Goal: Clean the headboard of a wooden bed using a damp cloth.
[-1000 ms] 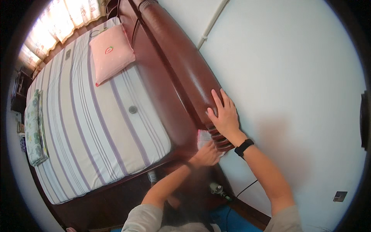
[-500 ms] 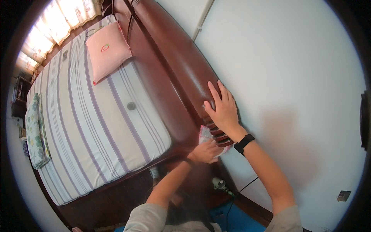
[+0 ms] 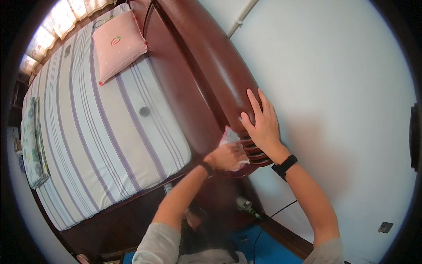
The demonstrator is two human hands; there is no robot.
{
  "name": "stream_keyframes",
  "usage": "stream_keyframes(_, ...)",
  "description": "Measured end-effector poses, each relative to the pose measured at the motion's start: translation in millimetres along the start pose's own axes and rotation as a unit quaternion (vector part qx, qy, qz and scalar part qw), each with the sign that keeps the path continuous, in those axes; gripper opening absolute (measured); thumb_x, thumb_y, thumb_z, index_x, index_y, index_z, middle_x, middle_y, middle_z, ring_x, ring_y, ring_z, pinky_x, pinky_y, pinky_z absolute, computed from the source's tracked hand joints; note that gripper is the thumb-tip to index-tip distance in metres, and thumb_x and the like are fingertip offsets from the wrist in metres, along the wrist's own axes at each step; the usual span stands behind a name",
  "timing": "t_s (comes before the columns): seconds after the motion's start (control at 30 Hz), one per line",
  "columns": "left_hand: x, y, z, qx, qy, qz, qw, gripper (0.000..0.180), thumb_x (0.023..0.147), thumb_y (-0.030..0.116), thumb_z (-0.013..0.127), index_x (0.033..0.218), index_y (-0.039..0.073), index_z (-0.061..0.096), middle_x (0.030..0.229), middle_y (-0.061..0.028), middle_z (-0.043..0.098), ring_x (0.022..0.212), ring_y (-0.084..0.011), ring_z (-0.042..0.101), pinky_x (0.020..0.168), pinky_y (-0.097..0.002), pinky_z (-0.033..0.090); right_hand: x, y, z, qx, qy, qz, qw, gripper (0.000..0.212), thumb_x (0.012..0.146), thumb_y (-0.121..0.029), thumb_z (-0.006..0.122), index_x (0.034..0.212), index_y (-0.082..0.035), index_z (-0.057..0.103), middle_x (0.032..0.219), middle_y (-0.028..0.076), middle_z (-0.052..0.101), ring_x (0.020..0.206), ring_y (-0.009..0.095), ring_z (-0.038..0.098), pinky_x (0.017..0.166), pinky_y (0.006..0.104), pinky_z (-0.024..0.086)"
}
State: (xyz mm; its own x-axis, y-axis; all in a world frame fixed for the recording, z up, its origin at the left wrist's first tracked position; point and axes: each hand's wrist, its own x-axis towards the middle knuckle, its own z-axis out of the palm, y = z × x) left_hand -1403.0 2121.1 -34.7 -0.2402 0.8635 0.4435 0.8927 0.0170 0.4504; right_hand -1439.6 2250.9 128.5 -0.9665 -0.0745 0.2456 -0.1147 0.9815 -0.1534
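Likely wiping headboard (image 3: 215,66) end, with left hand (image 3: 227,157) over cloth (image 3: 229,136), grip hidden, right hand (image 3: 265,128) spread atop; calls next for steady pressure.

No words, numbers, labels, brands or signs are showing legibly anywhere in this view.
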Motion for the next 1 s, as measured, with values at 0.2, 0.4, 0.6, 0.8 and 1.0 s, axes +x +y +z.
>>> stream_keyframes(0.2, -6, -70, -16, 0.043, 0.043, 0.040, 0.997, 0.032, 0.081, 0.029, 0.062, 0.102, 0.007, 0.070, 0.099, -0.0075, 0.071, 0.098, -0.0239, 0.065, 0.094, -0.0390, 0.051, 2, -6, 1, 0.012, 0.010, 0.000, 1.000, 0.065, 0.092, -0.028, 0.066, 0.152, -0.015, 0.044, 0.150, 0.025, 0.043, 0.131, 0.044, 0.047, 0.108, 0.0517, 0.041)
stream_keyframes(0.4, -12, -38, 12, 0.000, 0.044, -0.052, 0.998, 0.043, 0.081, 0.031, 0.063, 0.114, 0.004, 0.067, 0.117, -0.0106, 0.067, 0.116, -0.0273, 0.058, 0.110, -0.0425, 0.040, 0, 1, 3, -0.004, 0.020, -0.003, 1.000, 0.064, 0.092, -0.028, 0.066, 0.151, -0.016, 0.045, 0.149, 0.023, 0.044, 0.129, 0.044, 0.049, 0.107, 0.0513, 0.042)
stream_keyframes(0.6, -39, 26, 57, -0.085, 0.068, -0.130, 0.986, 0.065, 0.083, 0.028, 0.062, 0.143, 0.005, 0.052, 0.144, -0.0158, 0.052, 0.139, -0.0312, 0.042, 0.122, -0.0514, 0.024, 3, -6, 1, 0.019, 0.010, 0.012, 1.000, 0.064, 0.092, -0.029, 0.066, 0.152, -0.018, 0.045, 0.152, 0.022, 0.043, 0.130, 0.044, 0.048, 0.108, 0.0505, 0.042)
stream_keyframes(0.8, -52, 69, 67, -0.067, 0.008, -0.076, 0.995, 0.078, 0.084, 0.030, 0.068, 0.155, 0.012, 0.040, 0.161, -0.0056, 0.037, 0.149, -0.0268, 0.030, 0.122, -0.0518, 0.022, -1, 1, 9, 0.014, 0.014, 0.012, 1.000, 0.065, 0.092, -0.029, 0.066, 0.153, -0.019, 0.043, 0.152, 0.022, 0.042, 0.131, 0.043, 0.048, 0.109, 0.0504, 0.041)
stream_keyframes(1.0, -86, 80, 122, -0.024, 0.059, -0.111, 0.992, 0.076, 0.088, 0.032, 0.068, 0.156, 0.016, 0.038, 0.162, -0.0054, 0.034, 0.149, -0.0307, 0.029, 0.121, -0.0576, 0.019, 0, 5, 10, 0.015, 0.021, 0.000, 1.000, 0.064, 0.094, -0.029, 0.064, 0.154, -0.019, 0.043, 0.152, 0.023, 0.042, 0.132, 0.043, 0.047, 0.110, 0.0503, 0.040)
